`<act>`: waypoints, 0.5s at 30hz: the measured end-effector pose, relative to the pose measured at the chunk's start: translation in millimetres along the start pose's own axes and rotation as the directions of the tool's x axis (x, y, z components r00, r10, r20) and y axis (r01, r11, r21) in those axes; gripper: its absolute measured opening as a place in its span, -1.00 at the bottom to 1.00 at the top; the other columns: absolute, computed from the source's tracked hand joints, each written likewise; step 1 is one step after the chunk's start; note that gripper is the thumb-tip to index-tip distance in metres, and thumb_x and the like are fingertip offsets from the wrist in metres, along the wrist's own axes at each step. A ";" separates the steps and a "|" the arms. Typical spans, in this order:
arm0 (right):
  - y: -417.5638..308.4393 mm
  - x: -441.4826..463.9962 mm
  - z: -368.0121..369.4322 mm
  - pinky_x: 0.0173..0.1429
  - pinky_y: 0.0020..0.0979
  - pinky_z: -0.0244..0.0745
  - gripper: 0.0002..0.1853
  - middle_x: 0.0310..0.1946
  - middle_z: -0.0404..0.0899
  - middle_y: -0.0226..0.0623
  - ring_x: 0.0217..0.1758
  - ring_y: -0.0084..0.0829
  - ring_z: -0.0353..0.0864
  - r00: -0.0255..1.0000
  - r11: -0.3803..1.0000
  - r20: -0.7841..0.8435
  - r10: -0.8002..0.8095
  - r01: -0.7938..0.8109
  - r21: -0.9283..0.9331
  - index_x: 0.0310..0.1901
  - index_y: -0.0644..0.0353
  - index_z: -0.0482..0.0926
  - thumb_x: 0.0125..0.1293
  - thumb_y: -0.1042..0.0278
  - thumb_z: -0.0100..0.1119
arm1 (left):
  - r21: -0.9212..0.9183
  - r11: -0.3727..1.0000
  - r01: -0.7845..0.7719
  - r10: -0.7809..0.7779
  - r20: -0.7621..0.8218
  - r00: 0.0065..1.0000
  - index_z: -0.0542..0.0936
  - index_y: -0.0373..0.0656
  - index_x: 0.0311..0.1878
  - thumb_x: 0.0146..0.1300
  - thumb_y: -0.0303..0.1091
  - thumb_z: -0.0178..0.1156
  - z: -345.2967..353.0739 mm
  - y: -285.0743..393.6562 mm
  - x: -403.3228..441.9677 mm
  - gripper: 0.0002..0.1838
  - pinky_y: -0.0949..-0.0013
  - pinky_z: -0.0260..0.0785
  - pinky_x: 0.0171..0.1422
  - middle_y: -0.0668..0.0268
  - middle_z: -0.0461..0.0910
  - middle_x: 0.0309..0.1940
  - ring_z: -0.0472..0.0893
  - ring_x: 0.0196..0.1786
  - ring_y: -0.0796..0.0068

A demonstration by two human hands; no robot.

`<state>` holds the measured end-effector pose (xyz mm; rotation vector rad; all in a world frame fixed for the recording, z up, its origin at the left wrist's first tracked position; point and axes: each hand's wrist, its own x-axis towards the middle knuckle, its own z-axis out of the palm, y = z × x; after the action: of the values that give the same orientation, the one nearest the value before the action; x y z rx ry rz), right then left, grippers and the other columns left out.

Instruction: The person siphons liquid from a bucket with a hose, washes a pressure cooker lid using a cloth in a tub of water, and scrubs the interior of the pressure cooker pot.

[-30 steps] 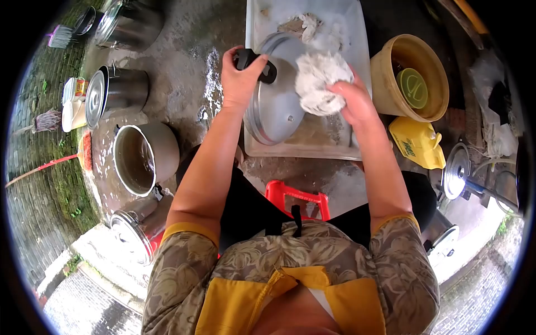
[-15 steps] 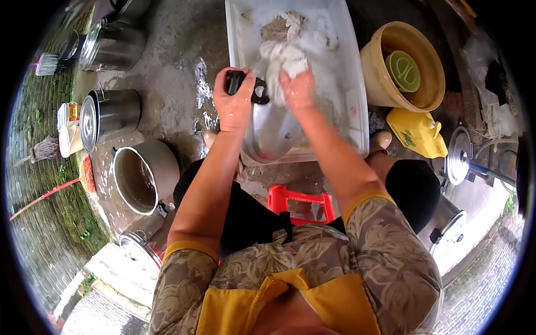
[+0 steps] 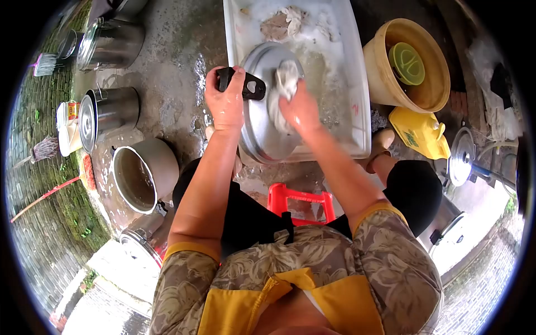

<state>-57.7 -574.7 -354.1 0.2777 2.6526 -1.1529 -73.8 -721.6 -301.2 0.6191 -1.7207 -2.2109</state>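
Note:
My left hand point(image 3: 224, 100) is closed around the black handle point(image 3: 251, 86) of a round metal pot lid, which looks like a pressure cooker lid point(image 3: 259, 120). The lid is tilted over the near left part of a white tub point(image 3: 361, 125). My right hand point(image 3: 301, 110), slightly blurred, grips a wet white cloth point(image 3: 287, 78) pressed against the lid's face. Under the lid, the tub holds cloudy, sudsy water. At its far end lies another wet brownish-white cloth point(image 3: 282, 25).
A beige bucket point(image 3: 377, 70) with a green basin point(image 3: 406, 64) and a yellow jug point(image 3: 416, 131) stand right of the tub. On the left are a large open pot point(image 3: 162, 167) and lidded metal pots point(image 3: 120, 109). A red stool point(image 3: 298, 195) is between my legs.
The lid has come up, its face turned more toward me. My right hand has brought the cloth from beyond the lid onto its face. My left hand keeps the handle, slightly farther left.

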 end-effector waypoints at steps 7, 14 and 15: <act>38.6 151.9 -23.4 -0.01 -0.25 0.46 -0.44 -0.14 0.55 -0.01 -0.16 -0.18 0.59 0.905 0.886 0.385 0.183 -0.321 0.335 0.05 0.35 0.34 0.02 0.25 0.17 | 0.059 0.998 -0.023 0.027 -0.069 0.997 0.45 -0.25 -0.17 0.06 -0.44 0.29 0.0 1.4 -7.2 -0.71 0.47 0.32 -0.03 0.20 0.57 -0.21 0.50 -0.19 0.49; 157.6 143.7 -45.7 0.16 -0.31 0.35 -0.35 0.01 0.48 -0.07 0.03 -0.19 0.49 0.975 0.990 0.222 0.010 -0.041 0.136 0.19 0.28 0.23 0.05 0.29 0.19 | 0.034 0.986 -0.164 0.160 0.091 0.983 0.42 -0.24 -0.18 0.11 -0.58 0.17 -11.0 14.0 8.6 -0.79 0.37 0.31 0.11 0.13 0.55 -0.12 0.51 -0.03 0.39; 178.6 133.9 -36.2 0.22 -0.31 0.31 -0.31 0.05 0.45 -0.06 0.08 -0.16 0.46 0.991 1.000 0.131 0.011 -0.010 -0.010 0.23 0.23 0.19 0.05 0.26 0.22 | 0.040 0.981 -0.190 0.184 0.117 0.976 0.40 -0.24 -0.16 0.10 -0.57 0.20 -9.8 16.1 10.1 -0.75 0.38 0.32 0.11 0.15 0.55 -0.12 0.50 -0.03 0.43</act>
<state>-143.1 -417.5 -492.4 0.2068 2.5390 -1.1160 -78.6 -738.7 -289.2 0.3326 -1.8142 -2.1123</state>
